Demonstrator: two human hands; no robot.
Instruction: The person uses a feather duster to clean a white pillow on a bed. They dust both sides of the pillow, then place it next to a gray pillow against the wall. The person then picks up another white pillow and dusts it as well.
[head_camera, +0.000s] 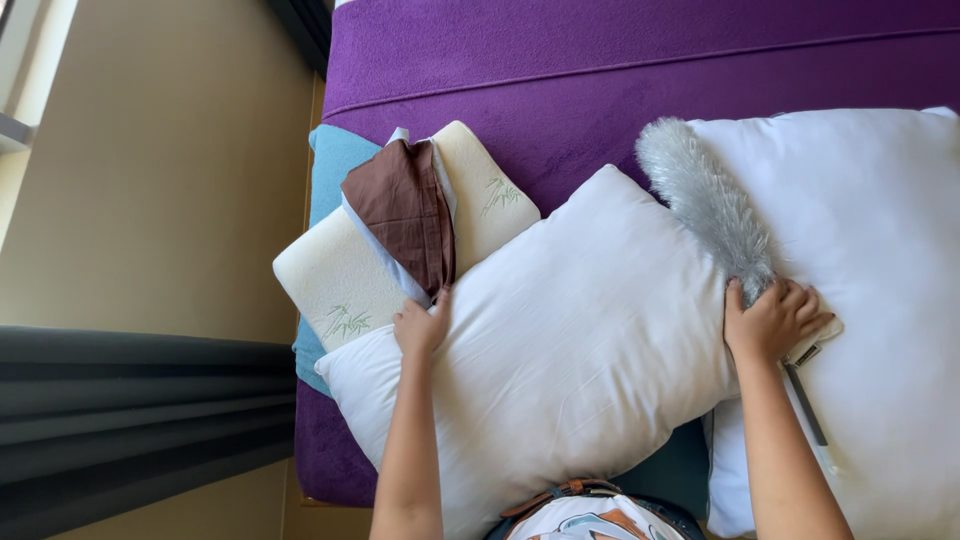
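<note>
Step in hand: I judge that I am settling the middle white pillow (570, 330) on the purple bed (600, 90), one hand on each of its side edges.
Left hand (420, 325): fingers curled over the pillow's left edge, gripping it.
Right hand (772, 320): pressed on the pillow's right edge, fingers folded over the base of a grey fluffy duster (705, 200); whether it truly grips the duster I cannot tell.
Next move: by my judgement, it calls for an even pull from both sides, with the duster kept from dragging.
Pillow: plump, soft, smooth cotton, lying slanted.
Left of the pillow: a cream memory-foam pillow (345, 280) with a contoured shape and leaf print, a folded brown cloth (410, 210) on it, and a teal cushion (335, 160) beneath.
Right of the pillow: a second white pillow (880, 250), touching it, with the duster's thin handle (805, 405) on top.
</note>
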